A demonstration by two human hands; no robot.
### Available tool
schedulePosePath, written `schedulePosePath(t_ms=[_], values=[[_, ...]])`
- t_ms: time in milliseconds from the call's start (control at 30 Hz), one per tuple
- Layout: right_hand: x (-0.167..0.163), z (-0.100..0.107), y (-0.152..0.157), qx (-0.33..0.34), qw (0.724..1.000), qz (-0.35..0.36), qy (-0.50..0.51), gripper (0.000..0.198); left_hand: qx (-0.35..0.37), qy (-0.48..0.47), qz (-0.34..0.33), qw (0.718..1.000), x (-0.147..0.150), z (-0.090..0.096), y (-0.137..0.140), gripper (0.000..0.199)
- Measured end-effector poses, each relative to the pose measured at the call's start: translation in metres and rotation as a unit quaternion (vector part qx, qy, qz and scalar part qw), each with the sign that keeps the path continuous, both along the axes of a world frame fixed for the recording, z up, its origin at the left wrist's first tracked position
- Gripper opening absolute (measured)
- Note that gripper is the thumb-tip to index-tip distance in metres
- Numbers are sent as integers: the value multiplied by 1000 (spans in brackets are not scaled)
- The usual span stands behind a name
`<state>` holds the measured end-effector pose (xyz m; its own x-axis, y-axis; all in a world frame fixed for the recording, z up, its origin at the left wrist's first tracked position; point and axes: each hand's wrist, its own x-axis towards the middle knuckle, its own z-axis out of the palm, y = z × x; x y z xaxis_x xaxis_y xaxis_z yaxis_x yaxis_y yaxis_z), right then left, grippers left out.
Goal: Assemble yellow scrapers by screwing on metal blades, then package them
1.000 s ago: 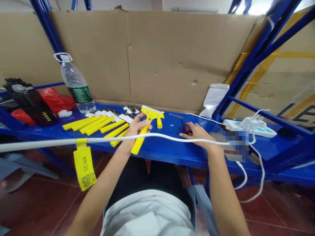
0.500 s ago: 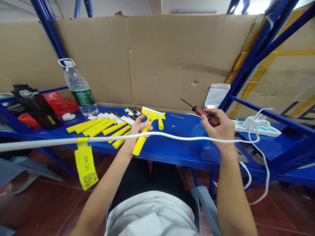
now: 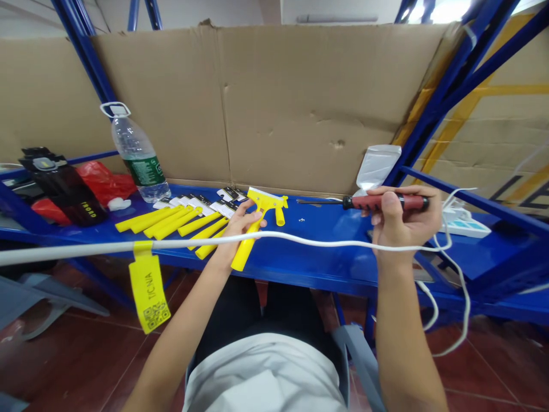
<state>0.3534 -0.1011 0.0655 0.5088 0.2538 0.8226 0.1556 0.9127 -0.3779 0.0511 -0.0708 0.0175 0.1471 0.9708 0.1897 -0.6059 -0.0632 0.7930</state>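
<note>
My left hand (image 3: 241, 226) is closed round the grip of a yellow T-shaped scraper-like tool (image 3: 266, 201). Its head has small screws and a white edge, and a short yellow tube hangs at its right end. My right hand (image 3: 403, 220) grips a screwdriver (image 3: 381, 202) by its dark red and black handle. The thin shaft points left toward the yellow tool, with its tip apart from it. A few tiny screws (image 3: 301, 220) lie on the blue table (image 3: 326, 260) between the hands. Left of my left hand is a row of similar yellow tools (image 3: 171, 221).
A white cable (image 3: 300, 238) crosses in front of both wrists and carries a yellow tag (image 3: 150, 292). At the left stand a water bottle (image 3: 139, 154) and a black flask (image 3: 64, 186). A white power strip (image 3: 469, 228) is at the right. Cardboard (image 3: 274, 109) walls the back.
My right hand has moved right and turned the screwdriver so that it lies nearly level, its shaft pointing left. My left hand and the yellow tool have stayed almost still.
</note>
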Motion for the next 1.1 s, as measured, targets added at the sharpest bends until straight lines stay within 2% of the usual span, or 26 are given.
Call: schedulePosePath(t_ms=[133, 500, 833, 1100], values=[[-10, -6, 3, -6, 999, 20, -29, 37, 6, 25, 15, 1000, 4, 2, -4, 63], [-39, -17, -2, -83, 993, 2, -89, 35, 10, 38, 11, 999, 7, 7, -13, 61], [-39, -19, 1, -59, 995, 20, -79, 32, 3, 36, 9, 999, 7, 7, -13, 62], [-40, -21, 4, -71, 993, -9, -91, 36, 8, 49, 26, 998, 7, 2, -9, 62]])
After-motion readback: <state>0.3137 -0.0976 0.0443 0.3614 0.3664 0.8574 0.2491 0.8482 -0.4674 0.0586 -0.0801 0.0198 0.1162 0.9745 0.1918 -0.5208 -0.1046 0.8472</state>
